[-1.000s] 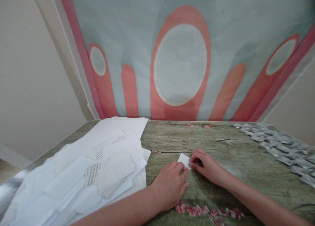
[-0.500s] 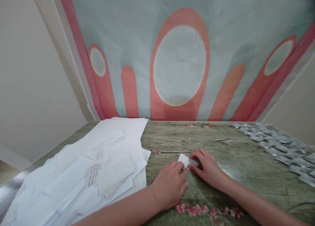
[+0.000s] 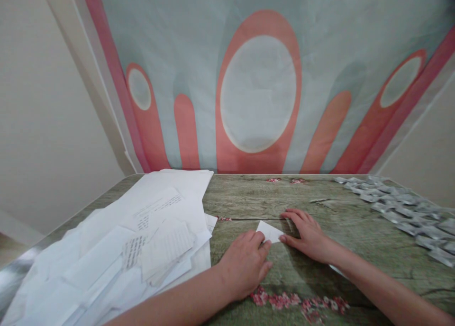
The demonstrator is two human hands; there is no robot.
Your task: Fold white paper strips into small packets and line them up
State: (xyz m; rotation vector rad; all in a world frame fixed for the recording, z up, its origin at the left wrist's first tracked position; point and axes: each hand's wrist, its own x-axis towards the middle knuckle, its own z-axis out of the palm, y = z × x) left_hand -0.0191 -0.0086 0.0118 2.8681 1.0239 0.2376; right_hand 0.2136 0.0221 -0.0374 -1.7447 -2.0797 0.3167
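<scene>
In what looks like a steadying step, calling for light fingertips, the left hand (image 3: 245, 264) touches the small white paper (image 3: 269, 232) mid-worktop (image 3: 245, 198), any pinch impossible to tell, while the right hand (image 3: 310, 238) thumbs its right corner, fingers apart.

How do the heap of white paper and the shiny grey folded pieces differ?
The heap of white paper sheets is bright, with dark print on some; the shiny grey folded pieces are darker, with no print visible. The heap spreads loosely, its sheets at many angles; the pieces overlap in slanting rows. Both rest on the grey-green wood-patterned table.
</scene>
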